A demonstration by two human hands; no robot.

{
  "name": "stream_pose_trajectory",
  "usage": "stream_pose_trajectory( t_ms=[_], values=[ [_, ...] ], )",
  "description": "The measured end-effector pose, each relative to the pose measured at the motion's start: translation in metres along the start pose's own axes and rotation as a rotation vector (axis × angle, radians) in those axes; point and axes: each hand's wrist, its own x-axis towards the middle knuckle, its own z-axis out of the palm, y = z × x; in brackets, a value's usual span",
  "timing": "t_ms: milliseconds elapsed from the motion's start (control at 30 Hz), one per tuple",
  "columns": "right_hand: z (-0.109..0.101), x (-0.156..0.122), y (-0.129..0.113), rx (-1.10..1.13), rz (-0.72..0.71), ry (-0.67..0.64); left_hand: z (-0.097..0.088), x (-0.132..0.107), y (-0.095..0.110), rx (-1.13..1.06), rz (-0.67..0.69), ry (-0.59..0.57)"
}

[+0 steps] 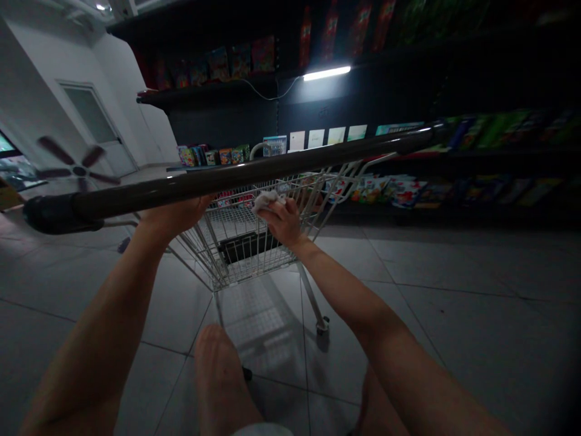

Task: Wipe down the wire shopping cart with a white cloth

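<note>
A wire shopping cart [254,274] stands right in front of me, its dark handlebar [236,174] crossing the view at a slant. My right hand [284,223] is closed around a crumpled whitish cloth [269,201] at the near wire panel of the basket. My left hand [175,217] is below and beyond the handlebar, by the cart's left side. The bar covers most of its fingers, so their grip cannot be made out. Between the wires shows a black panel [247,245].
Dark shelves [218,115] with packaged goods [213,156] and red bottles [305,36] line the far side. A lit tube lamp [327,73] hangs there. On the left are a fan [78,171] and a door [93,115]. My knee [218,363] is near the cart's wheel [322,326] on the tiled floor [408,339].
</note>
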Motion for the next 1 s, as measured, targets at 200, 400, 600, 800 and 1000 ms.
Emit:
stream_pose_trajectory(
  t_ms=[200, 400, 600, 800, 1000],
  values=[
    [0.006, -0.072, -0.008, 0.098, -0.225, -0.299, -0.006, 0.005, 0.006, -0.039, -0.012, -0.014],
    [-0.028, 0.0, 0.043, -0.024, 0.07, -0.081, -0.006, 0.005, 0.005, -0.025, 0.033, -0.002],
    [-0.023, -0.003, 0.042, -0.012, 0.267, -0.074, -0.001, 0.003, -0.002, 0.1, -0.029, -0.065],
    [-0.04, -0.037, 0.019, 0.081, 0.191, -0.238, -0.006, 0.0, -0.007, 0.109, -0.07, -0.073],
    [-0.092, 0.056, 0.007, -0.057, 0.176, 0.012, -0.012, -0.005, -0.013, 0.092, -0.009, -0.019]
  ],
)
